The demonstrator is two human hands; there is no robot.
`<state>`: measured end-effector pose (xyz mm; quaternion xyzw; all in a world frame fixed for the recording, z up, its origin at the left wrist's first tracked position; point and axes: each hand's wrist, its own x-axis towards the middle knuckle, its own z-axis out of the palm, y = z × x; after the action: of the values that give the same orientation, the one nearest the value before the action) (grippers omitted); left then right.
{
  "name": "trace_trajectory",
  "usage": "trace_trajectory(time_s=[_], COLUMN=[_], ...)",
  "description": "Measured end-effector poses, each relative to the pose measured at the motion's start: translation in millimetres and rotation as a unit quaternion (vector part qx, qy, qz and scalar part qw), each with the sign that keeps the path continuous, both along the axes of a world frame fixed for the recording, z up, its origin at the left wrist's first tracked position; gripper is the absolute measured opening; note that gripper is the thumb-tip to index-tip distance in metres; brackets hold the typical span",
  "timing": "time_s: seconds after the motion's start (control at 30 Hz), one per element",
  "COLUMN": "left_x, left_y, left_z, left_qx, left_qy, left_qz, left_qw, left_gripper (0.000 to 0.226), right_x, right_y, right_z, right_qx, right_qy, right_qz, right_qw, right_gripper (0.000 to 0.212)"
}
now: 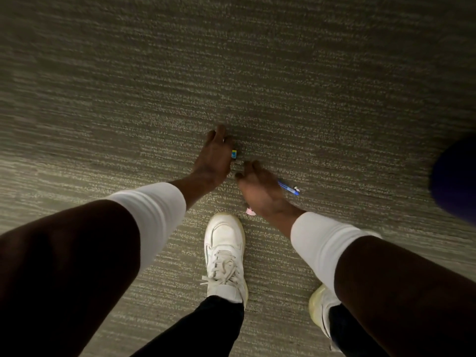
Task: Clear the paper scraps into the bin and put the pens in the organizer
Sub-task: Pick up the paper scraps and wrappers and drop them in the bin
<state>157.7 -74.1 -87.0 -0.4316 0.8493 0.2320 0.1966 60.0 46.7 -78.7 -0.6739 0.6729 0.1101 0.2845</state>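
I look straight down at grey striped carpet [257, 73]. My left hand [213, 161] reaches down to the floor with its fingers stretched forward, and a small yellow and blue paper scrap [234, 153] shows at its thumb side, apparently pinned there. My right hand [260, 191] hovers just right of it, fingers curled. A blue pen [289, 188] sticks out from under it to the right. A pink paper scrap [250, 211] peeks out at the heel of that hand; whether it is held or lies on the carpet is unclear. No bin or organizer is in view.
My two white shoes [225, 256] [322, 307] stand on the carpet below the hands. A dark blue-purple rounded object [456, 176] juts in at the right edge. Carpet stretches out ahead and to the left.
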Motion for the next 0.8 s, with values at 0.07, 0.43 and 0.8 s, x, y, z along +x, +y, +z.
trace_trajectory(time_s=[0.07, 0.43, 0.8], left_x=[1.8, 3.8, 27.3], left_y=[0.7, 30.5, 94.2], left_z=[2.1, 27.7, 24.7], left_qx=[-0.001, 0.021, 0.008], left_qy=[0.006, 0.056, -0.024], left_qz=[0.002, 0.085, 0.238], left_qw=[1.0, 0.995, 0.971], left_gripper=[0.044, 0.03, 0.031], right_x=[5.2, -64.2, -129.2], right_y=[5.5, 20.4, 68.2], right_z=[1.5, 17.5, 22.4], right_qx=[0.008, -0.062, 0.006], right_qy=[0.022, -0.108, -0.111], right_qz=[0.015, -0.289, -0.19], right_qw=[1.0, 0.949, 0.975], right_gripper=[0.041, 0.021, 0.026])
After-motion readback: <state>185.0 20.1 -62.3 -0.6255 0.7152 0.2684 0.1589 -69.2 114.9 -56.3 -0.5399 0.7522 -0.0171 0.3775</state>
